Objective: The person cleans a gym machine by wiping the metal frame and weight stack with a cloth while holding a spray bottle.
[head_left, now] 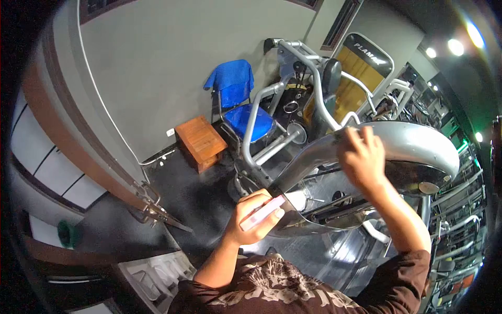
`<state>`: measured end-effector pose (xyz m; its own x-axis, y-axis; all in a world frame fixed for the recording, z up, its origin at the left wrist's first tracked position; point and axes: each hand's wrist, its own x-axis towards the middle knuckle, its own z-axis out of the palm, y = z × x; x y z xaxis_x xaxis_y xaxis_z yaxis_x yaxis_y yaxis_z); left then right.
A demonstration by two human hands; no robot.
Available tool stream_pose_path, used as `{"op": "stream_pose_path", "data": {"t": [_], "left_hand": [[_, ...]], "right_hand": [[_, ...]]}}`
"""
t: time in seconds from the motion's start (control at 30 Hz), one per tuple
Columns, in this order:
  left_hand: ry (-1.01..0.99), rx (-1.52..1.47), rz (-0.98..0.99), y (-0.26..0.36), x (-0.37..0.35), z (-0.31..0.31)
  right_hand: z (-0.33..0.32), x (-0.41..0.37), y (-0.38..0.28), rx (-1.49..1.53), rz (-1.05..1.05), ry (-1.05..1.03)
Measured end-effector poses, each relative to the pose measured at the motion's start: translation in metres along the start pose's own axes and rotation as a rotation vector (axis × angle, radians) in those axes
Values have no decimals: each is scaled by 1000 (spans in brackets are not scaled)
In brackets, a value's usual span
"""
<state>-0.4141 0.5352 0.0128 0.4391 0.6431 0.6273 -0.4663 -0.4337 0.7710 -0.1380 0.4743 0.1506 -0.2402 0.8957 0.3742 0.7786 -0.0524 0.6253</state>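
Note:
My left hand (256, 217) is closed around a pale pink and white bar-shaped object (264, 213), whose exact kind I cannot make out. It is beside the lower end of a gym machine's thick curved silver frame (413, 144). My right hand (363, 159) is over the upper part of that frame, two fingers stretched forward and apart. The other fingers are partly bent and slightly blurred. A dark shadowed patch lies on the frame beside this hand. Whether the fingertips press on the surface is hard to see.
A blue chair (248, 123) with a blue cloth (230, 74) over its back stands by the wall, beside a wooden stool (201, 138). Behind is another weight machine (319, 83). A metal-handled door (149, 201) is at left, with more gym equipment (460, 235) at right.

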Motion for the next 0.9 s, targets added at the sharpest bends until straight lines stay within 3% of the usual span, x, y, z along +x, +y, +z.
{"op": "stream_pose_path", "data": {"t": [0.03, 0.1, 0.23, 0.27, 0.3, 0.37, 0.43, 0.5, 0.57, 0.63, 0.7, 0.83, 0.9], "left_hand": [[11, -5, -4, -2, -2, -2], [32, 20, -39, -4, -6, -8], [105, 48, 32, -12, -11, -13], [112, 48, 18, -14, -13, -14], [118, 50, 4, -15, -15, -15], [121, 58, 0, -20, -16, -14], [117, 68, 21, -24, -16, -11], [88, 40, -42, -22, -16, -7], [60, 13, -68, -19, -15, -4], [43, -5, -64, -17, -13, -2], [25, 15, -72, -17, -14, -5], [51, 40, -16, -18, -17, -11], [57, 59, -19, -18, -18, -16]], "right_hand": [[-14, 3, 17, 28, 93, -16], [-54, 12, 53, -58, 178, 163], [-88, 10, 108, -171, 570, 117], [-82, 6, 108, -223, 562, 203], [-90, 14, 87, -153, 594, 123], [-59, 2, 72, -253, 347, 234], [-39, 11, 39, -136, 176, 218], [-11, 10, 9, -98, 65, 82], [11, 5, -13, -40, -101, 98], [13, 4, -19, -96, -134, 140], [-4, 6, -2, 33, -60, 202], [-63, 4, 64, -103, 142, 327], [-89, -5, 91, -219, 425, 300]]}}
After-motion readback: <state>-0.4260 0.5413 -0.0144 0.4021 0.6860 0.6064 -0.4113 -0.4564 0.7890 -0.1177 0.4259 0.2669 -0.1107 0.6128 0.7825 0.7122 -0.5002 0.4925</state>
